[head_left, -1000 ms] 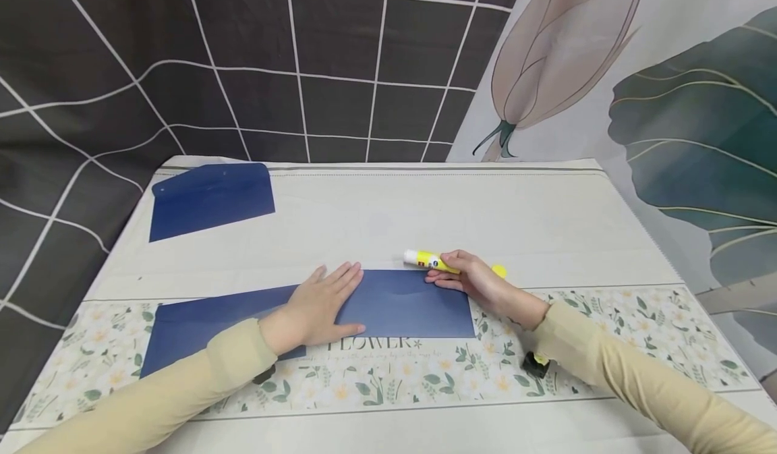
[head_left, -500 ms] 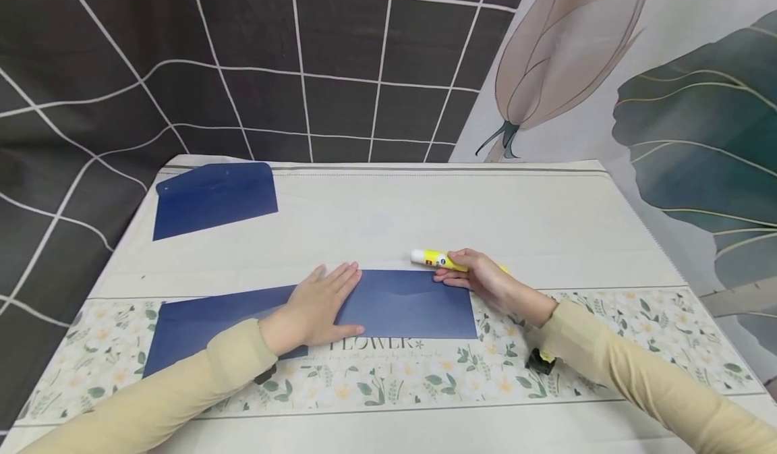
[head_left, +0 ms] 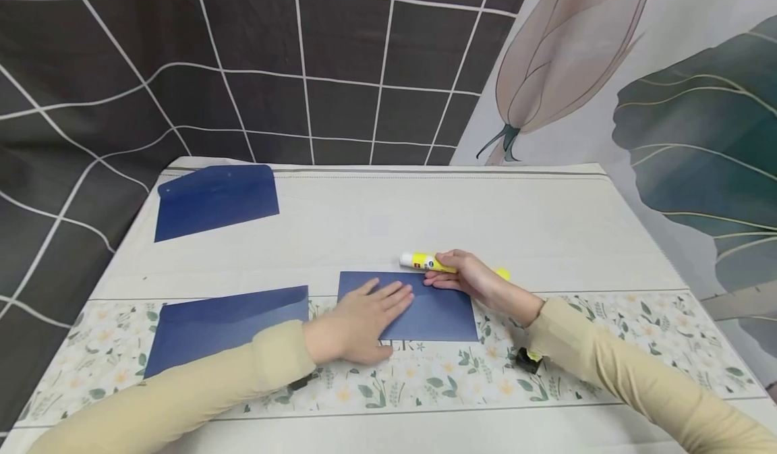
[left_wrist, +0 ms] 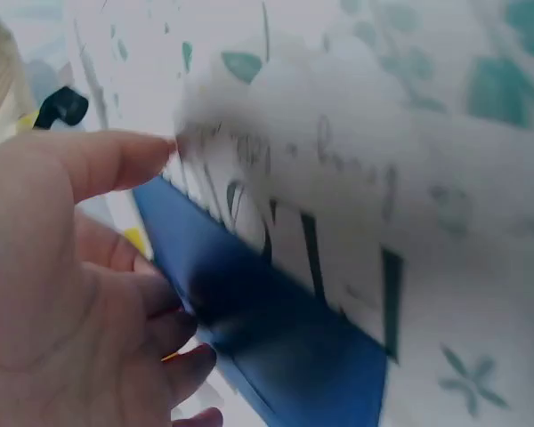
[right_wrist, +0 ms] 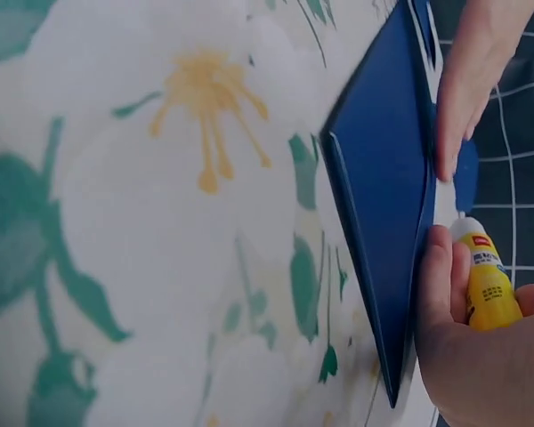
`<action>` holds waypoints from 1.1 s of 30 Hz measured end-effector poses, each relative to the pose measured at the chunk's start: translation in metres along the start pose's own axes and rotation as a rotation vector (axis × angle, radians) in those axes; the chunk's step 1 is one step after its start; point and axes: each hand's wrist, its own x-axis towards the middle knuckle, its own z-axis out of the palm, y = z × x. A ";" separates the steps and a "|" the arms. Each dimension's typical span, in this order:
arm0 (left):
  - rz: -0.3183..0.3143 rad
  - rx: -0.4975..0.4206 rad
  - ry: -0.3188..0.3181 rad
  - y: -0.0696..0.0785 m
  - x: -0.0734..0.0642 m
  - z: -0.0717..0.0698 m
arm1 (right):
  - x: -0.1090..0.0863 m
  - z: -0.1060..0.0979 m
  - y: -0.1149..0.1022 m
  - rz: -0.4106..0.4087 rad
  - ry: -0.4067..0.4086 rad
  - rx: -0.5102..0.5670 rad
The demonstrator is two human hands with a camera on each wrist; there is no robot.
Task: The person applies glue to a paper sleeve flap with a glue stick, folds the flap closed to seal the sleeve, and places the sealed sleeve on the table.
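Blue envelope [head_left: 446, 316], lower centre of the frame: smooth, flat, rectangular; lies below your left hand [head_left: 364, 322], fingers extended, contact unclear, and beside your right hand [head_left: 470, 280], its fingers at the upper right edge. Yellow, white-ended glue stick [head_left: 425, 262]: pinched in your right hand. Second envelope [head_left: 212, 322], lower left; third envelope [head_left: 218, 201], upper left; contents hidden. Worktop [head_left: 516, 211]: pale cloth, floral band.

Head feed: I'm missing part of the central blue envelope [head_left: 446, 314] and some table lettering [head_left: 403, 347] behind the left hand [head_left: 362, 322]. Left sleeve [head_left: 200, 370] is covering the 8 o'clock envelope's [head_left: 227, 319] lower edge. Right hand [head_left: 479, 277] is hiding the glue stick's [head_left: 421, 261] middle. Left-wrist lettering is coming through blurred.
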 end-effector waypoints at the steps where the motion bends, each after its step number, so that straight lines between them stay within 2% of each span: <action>1: 0.003 0.014 0.000 0.003 0.003 0.000 | 0.001 0.001 0.000 -0.002 0.002 -0.003; 7: -0.024 0.079 0.013 0.014 0.012 0.001 | 0.000 0.001 0.002 -0.001 0.007 -0.014; 16: -0.024 0.177 -0.048 0.016 0.017 -0.006 | 0.001 0.001 0.003 0.000 0.003 -0.009; 24: -0.017 0.169 -0.057 0.017 0.018 0.001 | 0.001 0.001 0.003 -0.001 0.003 -0.016; 28: -0.016 0.094 -0.054 0.013 0.015 0.002 | 0.000 -0.001 0.004 0.001 0.003 -0.008; 33: -0.041 -0.005 -0.036 0.002 0.004 0.001 | -0.003 -0.007 0.005 0.017 0.022 0.008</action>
